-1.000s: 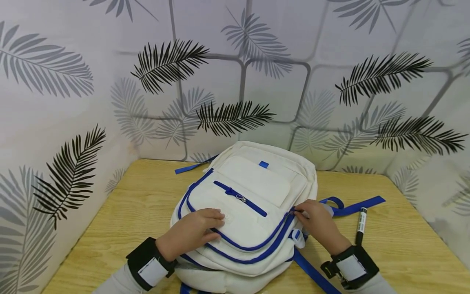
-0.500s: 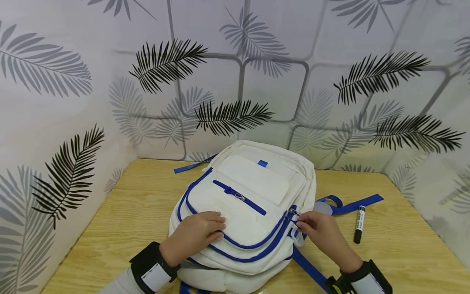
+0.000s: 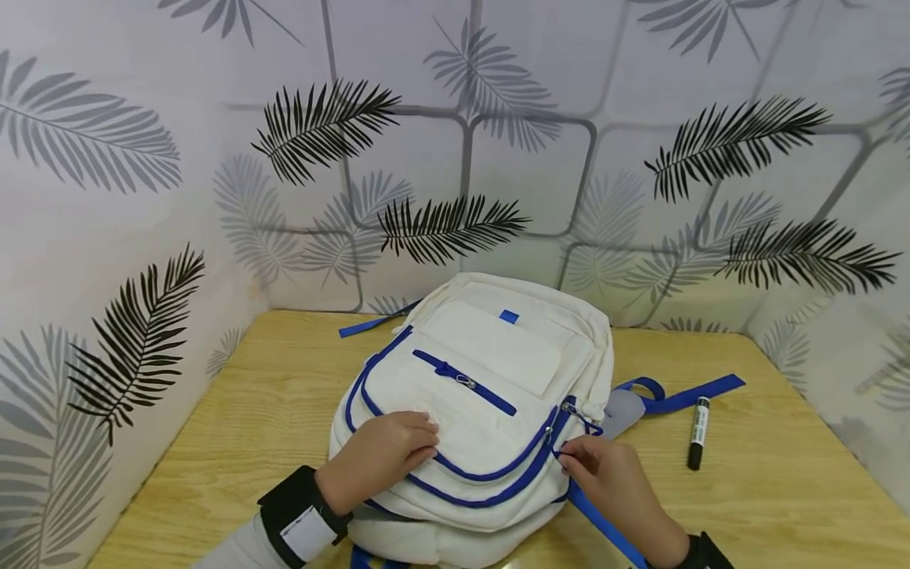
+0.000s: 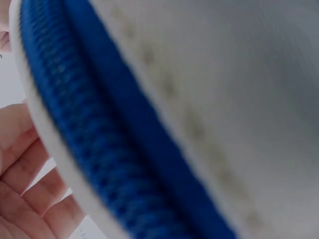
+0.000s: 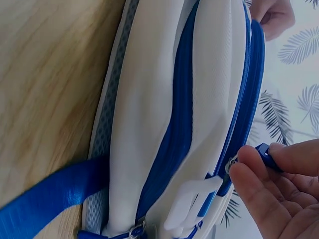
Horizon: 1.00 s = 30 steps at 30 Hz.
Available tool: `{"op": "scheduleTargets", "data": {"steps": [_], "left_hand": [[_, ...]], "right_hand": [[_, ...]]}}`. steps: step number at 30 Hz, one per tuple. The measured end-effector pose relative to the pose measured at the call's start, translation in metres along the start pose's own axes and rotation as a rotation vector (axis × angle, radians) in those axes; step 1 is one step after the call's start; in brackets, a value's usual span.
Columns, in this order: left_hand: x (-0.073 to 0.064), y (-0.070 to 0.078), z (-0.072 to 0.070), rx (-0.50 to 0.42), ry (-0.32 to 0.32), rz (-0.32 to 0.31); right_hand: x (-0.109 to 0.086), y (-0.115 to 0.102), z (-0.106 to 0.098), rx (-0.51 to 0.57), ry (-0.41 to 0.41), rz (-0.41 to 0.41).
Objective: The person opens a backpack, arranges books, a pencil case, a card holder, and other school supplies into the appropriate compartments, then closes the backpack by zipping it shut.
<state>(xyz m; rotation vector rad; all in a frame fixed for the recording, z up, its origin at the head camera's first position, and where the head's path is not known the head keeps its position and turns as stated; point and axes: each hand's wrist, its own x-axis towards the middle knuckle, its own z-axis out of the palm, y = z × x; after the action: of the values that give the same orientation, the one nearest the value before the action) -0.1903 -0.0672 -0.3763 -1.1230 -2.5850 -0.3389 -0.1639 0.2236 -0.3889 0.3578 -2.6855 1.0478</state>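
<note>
A white backpack (image 3: pixel 490 438) with blue zippers lies on the table, its front up. My left hand (image 3: pixel 380 454) rests on the lower left of the front pocket, fingers together and relaxed. Up close, the left wrist view shows a blue zipper (image 4: pixel 99 144) with the left fingers (image 4: pixel 22 164) behind it. At the bag's right side, my right hand (image 3: pixel 611 474) pinches a blue zipper pull (image 5: pixel 266 155) between thumb and fingers. Its metal slider (image 5: pixel 231 164) sits at the front pocket's zipper. Another zipper pull (image 3: pixel 586 423) hangs loose just above that hand.
A black-and-white marker (image 3: pixel 699 435) lies on the wooden table (image 3: pixel 775 482) to the right. Blue straps (image 3: pixel 697 397) trail from the bag. A white buckle (image 5: pixel 192 201) hangs at its side. Behind stands a leaf-patterned backdrop (image 3: pixel 529 174).
My right hand has moved down along the bag's right side, toward me. The upper zipper pull, earlier behind the fingers, now shows free. The left hand has stayed almost in place.
</note>
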Motion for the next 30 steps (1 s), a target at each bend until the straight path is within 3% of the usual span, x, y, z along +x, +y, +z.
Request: {"op": "scheduleTargets", "data": {"steps": [4,8,14,20,30], "left_hand": [[-0.001,-0.003,-0.003,-0.023,-0.039,0.014],[0.001,-0.005,-0.008,-0.066,-0.135,-0.001],[0.007,-0.004,-0.015,-0.084,-0.215,0.0],[0.011,-0.005,-0.017,-0.009,-0.249,0.046],[0.011,-0.005,-0.017,0.039,-0.231,0.103]], "right_hand": [[-0.003,-0.006,0.002,0.009,-0.005,0.012],[-0.006,-0.008,0.003,0.021,-0.012,0.018],[-0.009,-0.01,0.007,0.017,0.027,-0.079],[-0.013,-0.016,0.009,0.02,0.011,-0.082],[-0.021,-0.028,0.01,0.051,-0.098,-0.077]]}}
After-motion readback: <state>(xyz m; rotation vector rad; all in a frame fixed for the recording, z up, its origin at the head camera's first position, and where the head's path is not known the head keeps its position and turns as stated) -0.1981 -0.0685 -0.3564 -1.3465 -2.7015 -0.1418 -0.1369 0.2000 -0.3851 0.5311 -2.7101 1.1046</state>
